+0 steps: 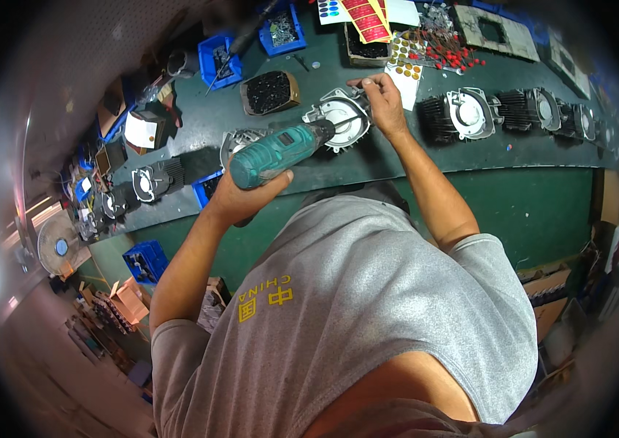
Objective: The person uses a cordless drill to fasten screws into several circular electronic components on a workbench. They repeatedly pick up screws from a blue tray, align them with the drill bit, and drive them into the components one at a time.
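Note:
My left hand (239,198) is wrapped round the handle of a teal cordless drill (277,155), which lies nearly level. Its long thin bit reaches right, over the face of a round silver metal housing (341,125) on the bench. At that housing's far right edge, my right hand (385,106) has its fingers curled in against the rim; what the fingertips press on is partly hidden. Another silver housing (235,140) sits just left, partly covered by the drill. An open box of small black parts (271,93) stands beyond the drill.
Several finned black housings with silver faces (468,114) line the right of the dark green bench (404,150); others (150,182) stand at left. Blue bins of screws (220,62), red-tipped parts (447,52) and sticker sheets (365,18) lie at the back. A fan (58,242) stands at far left.

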A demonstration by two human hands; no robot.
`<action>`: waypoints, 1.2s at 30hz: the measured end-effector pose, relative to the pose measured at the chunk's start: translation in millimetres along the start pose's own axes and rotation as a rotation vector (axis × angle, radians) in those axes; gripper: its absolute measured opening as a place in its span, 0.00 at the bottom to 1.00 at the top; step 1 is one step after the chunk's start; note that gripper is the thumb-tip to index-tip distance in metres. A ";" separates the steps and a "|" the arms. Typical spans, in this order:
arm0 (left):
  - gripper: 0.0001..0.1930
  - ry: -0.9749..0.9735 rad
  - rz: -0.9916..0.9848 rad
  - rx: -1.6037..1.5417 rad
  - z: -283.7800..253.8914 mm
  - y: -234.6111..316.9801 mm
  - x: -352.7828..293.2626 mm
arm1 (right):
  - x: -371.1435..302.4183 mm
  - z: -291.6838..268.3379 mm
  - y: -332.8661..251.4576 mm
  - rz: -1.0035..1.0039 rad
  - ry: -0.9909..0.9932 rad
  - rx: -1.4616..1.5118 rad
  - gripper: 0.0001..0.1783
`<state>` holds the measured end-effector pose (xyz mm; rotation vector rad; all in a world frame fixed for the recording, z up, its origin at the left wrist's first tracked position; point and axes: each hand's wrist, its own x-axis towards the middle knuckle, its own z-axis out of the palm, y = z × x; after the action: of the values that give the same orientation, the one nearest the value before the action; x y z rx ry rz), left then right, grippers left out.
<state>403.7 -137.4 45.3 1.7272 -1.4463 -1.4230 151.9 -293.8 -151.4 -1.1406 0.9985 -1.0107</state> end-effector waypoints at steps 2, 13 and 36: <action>0.16 -0.014 0.000 0.006 -0.4 3.4 1.4 | 0.5 -1.4 1.2 0.009 -0.016 0.014 0.10; 0.19 -0.254 0.148 0.602 -20.5 88.8 57.6 | 6.7 1.2 12.9 0.020 -0.036 0.024 0.11; 0.15 0.109 0.132 0.112 -32.8 11.2 -16.0 | -23.2 0.7 -65.0 0.018 0.202 0.034 0.10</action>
<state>430.1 -134.8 72.7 1.7129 -1.5755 -1.1818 139.9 -279.5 -84.9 -1.0138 1.1448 -1.1401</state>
